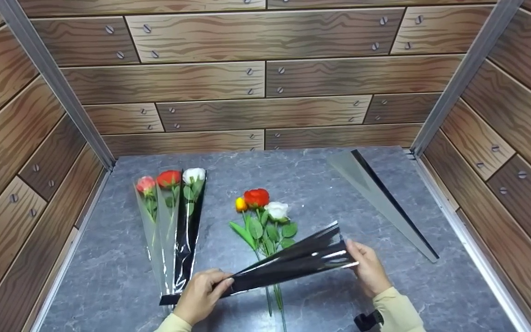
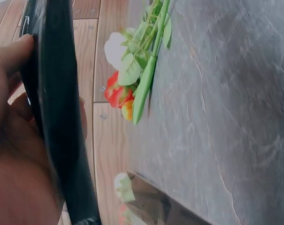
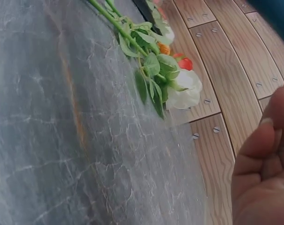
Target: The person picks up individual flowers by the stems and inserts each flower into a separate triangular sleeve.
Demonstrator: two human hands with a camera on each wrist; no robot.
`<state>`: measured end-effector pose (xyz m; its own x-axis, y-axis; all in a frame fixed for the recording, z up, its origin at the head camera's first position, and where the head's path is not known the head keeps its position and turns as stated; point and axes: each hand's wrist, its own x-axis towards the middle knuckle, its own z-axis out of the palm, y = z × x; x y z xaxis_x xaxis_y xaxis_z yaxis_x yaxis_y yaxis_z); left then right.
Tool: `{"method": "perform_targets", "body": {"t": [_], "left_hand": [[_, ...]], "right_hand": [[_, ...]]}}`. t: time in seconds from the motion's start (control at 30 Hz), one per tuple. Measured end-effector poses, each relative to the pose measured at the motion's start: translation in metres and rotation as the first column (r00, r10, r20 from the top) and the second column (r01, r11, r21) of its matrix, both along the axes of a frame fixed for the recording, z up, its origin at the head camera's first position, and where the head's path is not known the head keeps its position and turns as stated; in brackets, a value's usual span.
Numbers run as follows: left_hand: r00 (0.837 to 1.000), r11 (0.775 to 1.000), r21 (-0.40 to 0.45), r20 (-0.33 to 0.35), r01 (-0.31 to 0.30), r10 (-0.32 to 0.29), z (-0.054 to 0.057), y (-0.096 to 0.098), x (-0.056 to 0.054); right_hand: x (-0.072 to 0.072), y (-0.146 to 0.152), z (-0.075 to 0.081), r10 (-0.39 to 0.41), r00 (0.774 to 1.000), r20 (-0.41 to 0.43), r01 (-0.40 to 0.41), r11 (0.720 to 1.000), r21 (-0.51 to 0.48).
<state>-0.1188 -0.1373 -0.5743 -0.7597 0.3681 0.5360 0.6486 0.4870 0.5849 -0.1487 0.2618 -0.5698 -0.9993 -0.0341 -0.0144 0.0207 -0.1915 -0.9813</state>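
Note:
A black cellophane flower sleeve (image 1: pixel 288 267) is stretched between both hands, its wide mouth on the right. My left hand (image 1: pixel 202 295) pinches it near the narrow end, thumb on top; the left wrist view shows the black film (image 2: pixel 62 112) across the palm. At the wide mouth, my right hand (image 1: pixel 368 268) pinches the edge between thumb and fingers. Beneath the sleeve lie loose stems with a red flower (image 1: pixel 256 198), a white rose (image 1: pixel 277 210) and a yellow tulip (image 1: pixel 240 204). The sleeve covers part of their stems.
Three wrapped flowers lie side by side at left: a pink one (image 1: pixel 146 185), a red one (image 1: pixel 169 179) and a white one (image 1: pixel 194 175) in black film. Another flat sleeve (image 1: pixel 385 207) with a black edge lies at right. Wood-patterned walls (image 1: pixel 265 83) enclose the grey table (image 1: pixel 109 258).

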Motion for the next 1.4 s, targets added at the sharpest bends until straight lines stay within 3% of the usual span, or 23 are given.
{"method": "perform_targets", "body": {"t": [0.17,0.33,0.4,0.53,0.63,0.73,0.8,0.87,1.03,1.07,1.23,1.33,1.4], "left_hand": [[1.0,1.0,0.022,-0.014,-0.02,0.02,-0.002,-0.005,0.001],[0.998,0.996,0.076,-0.042,-0.048,0.051,-0.002,-0.006,0.001],[0.996,0.993,0.099,-0.054,-0.07,0.076,-0.001,-0.005,0.0],[0.987,0.979,0.141,-0.054,-0.145,0.154,0.002,-0.004,-0.004],[0.968,0.957,0.174,-0.052,-0.234,0.246,0.005,-0.006,-0.009],[0.928,0.917,0.204,-0.081,-0.342,0.364,0.008,-0.007,-0.012],[0.893,0.889,0.215,-0.117,-0.405,0.435,0.009,-0.006,-0.014],[0.865,0.866,0.221,-0.136,-0.448,0.483,0.009,-0.005,-0.016],[0.829,0.833,0.224,-0.141,-0.506,0.541,0.007,-0.003,-0.017],[0.825,0.83,0.222,-0.139,-0.512,0.547,0.006,-0.002,-0.017],[0.819,0.825,0.21,-0.139,-0.525,0.557,0.001,-0.001,-0.017],[0.816,0.824,0.209,-0.147,-0.527,0.559,-0.001,0.0,-0.016],[0.814,0.824,0.211,-0.153,-0.527,0.56,-0.002,0.0,-0.015]], "right_hand": [[0.0,-0.002,0.001,-0.039,0.999,-0.01,0.04,0.992,0.119],[-0.004,-0.005,0.007,-0.12,0.993,-0.006,0.117,0.958,0.263],[-0.006,-0.007,0.01,-0.137,0.991,-0.007,0.134,0.952,0.277],[-0.011,-0.01,0.014,-0.142,0.989,0.043,0.131,0.971,0.202],[-0.015,-0.013,0.011,-0.131,0.987,0.097,0.113,0.978,0.174],[-0.018,-0.022,-0.002,-0.081,0.991,0.106,0.047,0.956,0.29],[-0.017,-0.033,-0.008,-0.012,0.997,0.083,-0.022,0.915,0.403],[-0.016,-0.046,-0.013,0.066,0.997,0.049,-0.082,0.837,0.541],[-0.013,-0.082,-0.02,0.198,0.98,0.014,-0.139,0.634,0.761],[-0.012,-0.089,-0.021,0.206,0.978,0.024,-0.146,0.606,0.782],[-0.009,-0.115,-0.027,0.212,0.976,0.045,-0.144,0.483,0.864],[-0.01,-0.122,-0.032,0.22,0.975,0.021,-0.118,0.44,0.89],[-0.012,-0.123,-0.035,0.227,0.974,0.005,-0.106,0.436,0.893]]}}
